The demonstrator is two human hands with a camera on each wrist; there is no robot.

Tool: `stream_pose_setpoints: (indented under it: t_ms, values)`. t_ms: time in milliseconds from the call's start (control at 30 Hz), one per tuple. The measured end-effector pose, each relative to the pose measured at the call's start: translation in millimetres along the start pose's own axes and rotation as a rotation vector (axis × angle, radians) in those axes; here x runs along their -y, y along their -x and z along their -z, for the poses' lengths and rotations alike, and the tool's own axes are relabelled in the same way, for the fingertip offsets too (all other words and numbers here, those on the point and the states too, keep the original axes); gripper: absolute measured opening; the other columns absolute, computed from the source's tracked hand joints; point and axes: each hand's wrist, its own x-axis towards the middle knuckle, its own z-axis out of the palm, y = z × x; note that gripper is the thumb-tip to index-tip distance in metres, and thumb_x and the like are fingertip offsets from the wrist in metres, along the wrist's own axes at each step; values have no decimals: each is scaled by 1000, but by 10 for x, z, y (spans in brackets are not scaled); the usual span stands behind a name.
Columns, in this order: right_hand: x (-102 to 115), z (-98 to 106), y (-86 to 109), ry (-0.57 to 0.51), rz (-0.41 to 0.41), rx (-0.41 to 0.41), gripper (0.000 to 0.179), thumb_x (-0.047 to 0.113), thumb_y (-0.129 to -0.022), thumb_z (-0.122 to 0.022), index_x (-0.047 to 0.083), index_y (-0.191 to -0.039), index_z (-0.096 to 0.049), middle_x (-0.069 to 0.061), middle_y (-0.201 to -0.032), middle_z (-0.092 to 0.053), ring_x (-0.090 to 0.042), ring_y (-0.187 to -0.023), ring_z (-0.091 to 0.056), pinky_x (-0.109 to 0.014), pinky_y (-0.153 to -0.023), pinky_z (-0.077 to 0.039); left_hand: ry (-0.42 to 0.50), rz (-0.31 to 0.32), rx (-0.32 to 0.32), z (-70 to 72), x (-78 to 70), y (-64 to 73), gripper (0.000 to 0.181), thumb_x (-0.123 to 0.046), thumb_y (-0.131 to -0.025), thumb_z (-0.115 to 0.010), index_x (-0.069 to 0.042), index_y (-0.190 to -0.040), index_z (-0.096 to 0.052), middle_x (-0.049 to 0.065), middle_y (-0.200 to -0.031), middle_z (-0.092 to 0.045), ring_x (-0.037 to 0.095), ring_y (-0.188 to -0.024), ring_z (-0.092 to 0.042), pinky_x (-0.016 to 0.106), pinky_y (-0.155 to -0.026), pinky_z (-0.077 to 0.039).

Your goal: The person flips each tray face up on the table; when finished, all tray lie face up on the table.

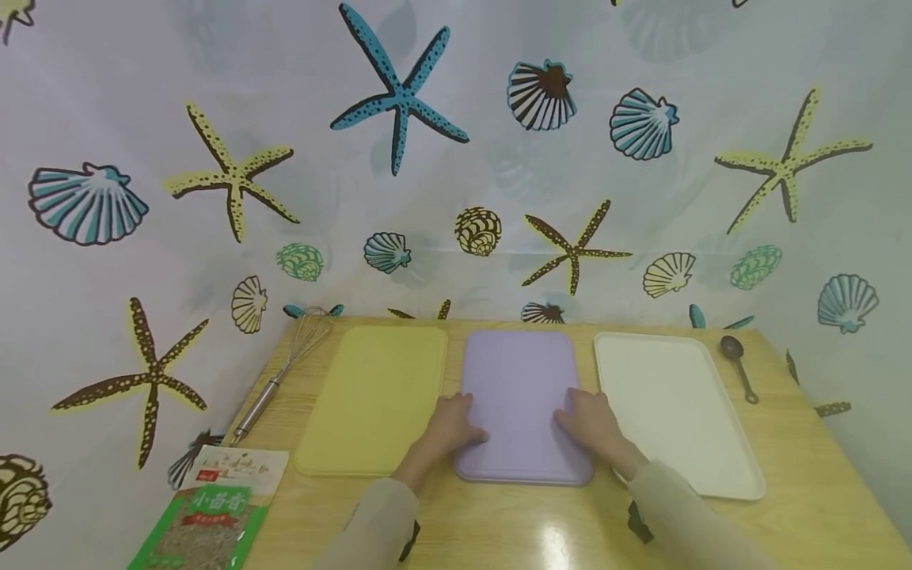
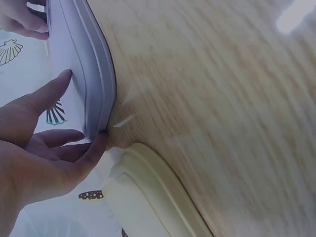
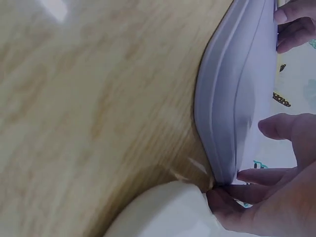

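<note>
A patterned cloth (image 1: pixel 456 186) with starfish and shells fills the top of the head view, behind a wooden desk (image 1: pixel 513 526). On the left of that frame a whisk (image 1: pixel 260 404) lies slantwise, its wires toward the cloth, and a green-and-white packet (image 1: pixel 210 518) is cut off by the bottom edge at lower left. A yellow tray (image 1: pixel 374 400) lies left of centre, a white tray (image 1: pixel 677 412) right of centre, and a black spoon (image 1: pixel 741 369) near the right edge of the desk. The purple tray (image 1: pixel 520 396) is between the other two, just right of the frame's middle, with narrow gaps on both sides; those neighbours leave the hands little room.

Both arms reach up from the bottom edge in pale sleeves, the right one overlapping the white tray's near left corner. The left hand (image 1: pixel 449 423) grips the purple tray's left edge, thumb over its top face and fingers along the rim. The right hand (image 1: pixel 591 423) mirrors it on the right edge, its fingers low against the side.
</note>
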Motion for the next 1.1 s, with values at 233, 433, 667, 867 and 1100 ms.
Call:
stream_pose_setpoints:
  t_ms: [233, 433, 667, 867, 1100]
  values:
    - [-17, 31, 14, -254, -189, 71, 59, 21, -89, -58, -17, -132, -44, -36, -133, -46, -50, -125, -44, -54, -104, -40, 19, 30, -8, -37, -14, 32, 74, -21, -75, -83, 12, -132, -48, 31, -134, -48, 46, -124, -43, 55, -102, -41]
    - [-18, 178, 28, -356, -184, 57, 54, 10, -88, -57, -17, -133, -44, -35, -135, -45, -49, -126, -42, -55, -102, -42, 7, 32, -8, -32, -1, 19, 74, -25, -76, -82, 12, -131, -49, 30, -133, -51, 44, -121, -46, 54, -101, -43]
    - [-79, 333, -17, -371, -173, 52, 50, -2, -83, -64, -13, -129, -50, -31, -127, -55, -46, -120, -50, -50, -97, -48, 41, 27, 2, -36, 54, 11, 76, -28, -76, -81, 12, -132, -48, 28, -134, -51, 44, -123, -45, 52, -104, -41]
    - [-82, 465, -95, -404, -152, 80, 54, 1, -82, -68, -14, -130, -49, -31, -112, -63, -41, -100, -65, -41, -82, -58, 97, -3, -3, -34, 114, 8, 75, -28, -78, -80, 14, -131, -49, 31, -139, -45, 47, -126, -41, 53, -106, -38]
    - [-79, 583, -146, -533, -150, 149, 60, 2, -84, -68, -12, -137, -43, -32, -110, -63, -33, -86, -69, -41, -75, -60, 169, -23, 21, -35, 164, 34, 75, -31, -82, -76, 14, -134, -45, 32, -146, -34, 48, -134, -32, 53, -111, -31]
